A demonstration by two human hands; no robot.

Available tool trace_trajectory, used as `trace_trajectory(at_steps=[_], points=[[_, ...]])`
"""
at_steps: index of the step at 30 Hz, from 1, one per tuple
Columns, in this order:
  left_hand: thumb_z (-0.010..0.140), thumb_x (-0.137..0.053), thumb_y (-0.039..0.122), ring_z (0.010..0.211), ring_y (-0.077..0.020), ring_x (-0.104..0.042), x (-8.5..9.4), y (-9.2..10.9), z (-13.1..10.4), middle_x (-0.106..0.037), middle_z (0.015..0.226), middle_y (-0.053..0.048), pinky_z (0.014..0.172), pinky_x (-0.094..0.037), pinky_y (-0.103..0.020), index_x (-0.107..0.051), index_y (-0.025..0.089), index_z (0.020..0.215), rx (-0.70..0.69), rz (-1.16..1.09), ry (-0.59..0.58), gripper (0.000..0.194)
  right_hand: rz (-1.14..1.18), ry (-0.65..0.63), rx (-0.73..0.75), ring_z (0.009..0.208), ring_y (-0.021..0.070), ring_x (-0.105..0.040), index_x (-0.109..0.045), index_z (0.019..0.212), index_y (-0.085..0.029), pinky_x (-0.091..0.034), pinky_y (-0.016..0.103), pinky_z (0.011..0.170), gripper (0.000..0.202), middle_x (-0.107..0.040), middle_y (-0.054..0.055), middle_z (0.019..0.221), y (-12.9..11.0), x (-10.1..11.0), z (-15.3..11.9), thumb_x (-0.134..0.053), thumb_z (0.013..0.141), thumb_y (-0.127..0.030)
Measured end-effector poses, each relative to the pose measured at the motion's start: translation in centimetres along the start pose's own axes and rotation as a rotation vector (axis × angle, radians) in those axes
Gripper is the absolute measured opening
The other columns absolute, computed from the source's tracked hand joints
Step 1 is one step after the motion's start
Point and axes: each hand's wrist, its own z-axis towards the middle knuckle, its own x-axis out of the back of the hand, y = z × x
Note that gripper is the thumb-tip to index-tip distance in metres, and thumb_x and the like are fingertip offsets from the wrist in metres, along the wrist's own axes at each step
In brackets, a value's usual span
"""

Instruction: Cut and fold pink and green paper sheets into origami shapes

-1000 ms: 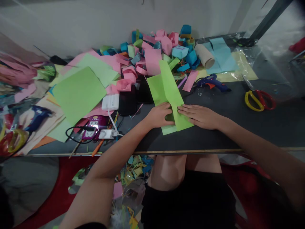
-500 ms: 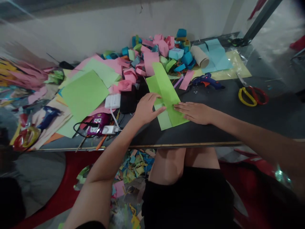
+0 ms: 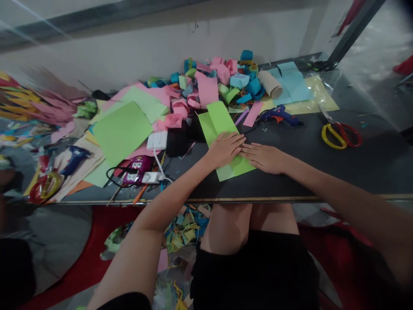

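Over near the front edge of the dark tabletop (image 3: pixel 297 176), resting both bare hands on a folded green paper (image 3: pixel 221 118). Got the left hand (image 3: pixel 226 150) spread flat across the middle of it, palm down, fingers out straight and pretty close together. Got the right hand (image 3: pixel 267 158) flat as well, fingers reaching over the paper's right edge, tips right beside the left ones, though can't really tell if touching. Can see a long flap along the far part of the paper, plus a paler patch at the near end. Also spotting, off to the right, a blue glue gun (image 3: pixel 281 115) and scissors (image 3: pixel 342 135) with one yellow and one red handle. Behind all that, finding a cardboard tube (image 3: pixel 270 84) beside a heap of pink, blue and green paper pieces (image 3: pixel 222 77). To the left, looking at a black phone (image 3: pixel 177 142), a purple power socket (image 3: pixel 138 167) and a flat green sheet (image 3: pixel 122 131).
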Motion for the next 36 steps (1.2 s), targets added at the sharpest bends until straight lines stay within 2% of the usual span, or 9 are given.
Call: trace_trajectory(at_steps=[4, 9, 20, 23, 25, 27, 29, 33, 36], points=[[0.108, -0.023, 0.038, 0.157, -0.0216, -0.03, -0.5, -0.2, 0.1, -0.034, 0.168, -0.005, 0.127, -0.027, -0.047, -0.034, 0.019, 0.16, 0.03, -0.064, -0.05, 0.057, 0.03, 0.002, 0.005, 0.153, 0.0224, -0.035, -0.025, 0.165, -0.023, -0.029, 0.05, 0.126, 0.06, -0.038, 0.007, 0.165, -0.3, 0.3, 0.0, -0.031, 0.106, -0.033], [0.107, -0.022, 0.04, 0.158, -0.0247, -0.026, -0.9, -0.8, 0.7, -0.032, 0.169, -0.007, 0.128, -0.025, -0.05, -0.032, 0.017, 0.161, 0.143, -0.093, 0.009, 0.059, 0.062, 0.008, 0.011, 0.153, 0.0217, -0.036, -0.02, 0.166, -0.028, -0.031, 0.05, 0.125, 0.061, -0.036, 0.004, 0.166, -1.0, 0.7, -0.3, -0.031, 0.106, -0.031], [0.106, -0.032, 0.041, 0.158, -0.0282, -0.027, -0.3, -5.0, 5.5, -0.034, 0.167, -0.014, 0.13, -0.02, -0.052, -0.032, 0.009, 0.16, 0.266, -0.013, -0.027, 0.063, 0.078, 0.06, -0.016, 0.152, 0.0231, -0.038, -0.012, 0.167, -0.028, -0.034, 0.051, 0.123, 0.063, -0.039, 0.005, 0.165, -4.7, 0.7, -3.4, -0.032, 0.107, -0.031], [0.104, -0.036, 0.04, 0.157, -0.0325, -0.029, 0.2, -6.4, 6.5, -0.036, 0.166, -0.014, 0.128, -0.018, -0.061, -0.039, 0.013, 0.158, 0.303, -0.003, 0.03, 0.06, 0.082, 0.051, -0.027, 0.152, 0.0234, -0.038, -0.016, 0.166, -0.028, -0.035, 0.051, 0.123, 0.062, -0.04, 0.005, 0.164, -4.8, 0.9, -3.3, -0.032, 0.107, -0.032], [0.103, -0.038, 0.036, 0.156, -0.0335, -0.03, 1.4, -6.5, 6.5, -0.036, 0.166, -0.014, 0.127, -0.017, -0.063, -0.042, 0.016, 0.156, 0.308, 0.001, 0.157, 0.057, 0.079, 0.035, -0.047, 0.152, 0.0243, -0.039, -0.021, 0.166, -0.027, -0.035, 0.052, 0.122, 0.06, -0.041, 0.006, 0.164, -5.0, 1.1, -3.2, -0.031, 0.107, -0.034], [0.103, -0.038, 0.035, 0.157, -0.0317, -0.029, 2.7, -5.3, 5.5, -0.035, 0.167, -0.013, 0.128, -0.019, -0.061, -0.042, 0.019, 0.156, 0.297, -0.001, 0.315, 0.055, 0.069, 0.032, -0.086, 0.15, 0.0256, -0.041, -0.025, 0.165, -0.025, -0.036, 0.052, 0.121, 0.059, -0.042, 0.007, 0.164, -5.2, 1.2, -3.0, -0.031, 0.107, -0.037], [0.103, -0.04, 0.035, 0.157, -0.03, -0.029, 3.5, -2.7, 3.2, -0.036, 0.167, -0.011, 0.127, -0.023, -0.058, -0.043, 0.021, 0.156, 0.24, -0.003, 0.382, 0.054, 0.053, 0.044, -0.129, 0.149, 0.0272, -0.043, -0.03, 0.164, -0.022, -0.038, 0.051, 0.12, 0.06, -0.043, 0.009, 0.163, -5.4, 1.2, -2.7, -0.031, 0.107, -0.041], [0.105, -0.039, 0.034, 0.136, -0.026, -0.059, 2.1, 3.7, -3.4, -0.061, 0.147, -0.012, 0.112, -0.049, -0.044, -0.06, 0.018, 0.141, 0.02, -0.057, 0.249, 0.044, 0.017, 0.043, -0.198, 0.146, 0.0309, -0.047, -0.039, 0.16, -0.019, -0.043, 0.051, 0.114, 0.061, -0.044, 0.011, 0.162, -5.3, 1.1, -1.6, -0.032, 0.106, -0.047], [0.107, -0.037, 0.032, 0.12, -0.0212, -0.07, -0.3, 6.6, -7.8, -0.074, 0.127, -0.01, 0.104, -0.056, -0.035, -0.072, 0.015, 0.122, -0.059, -0.061, 0.232, 0.041, 0.009, 0.037, -0.245, 0.144, 0.0317, -0.047, -0.038, 0.161, -0.023, -0.044, 0.053, 0.11, 0.06, -0.043, 0.008, 0.162, -4.4, 1.2, -0.8, -0.028, 0.107, -0.048]])
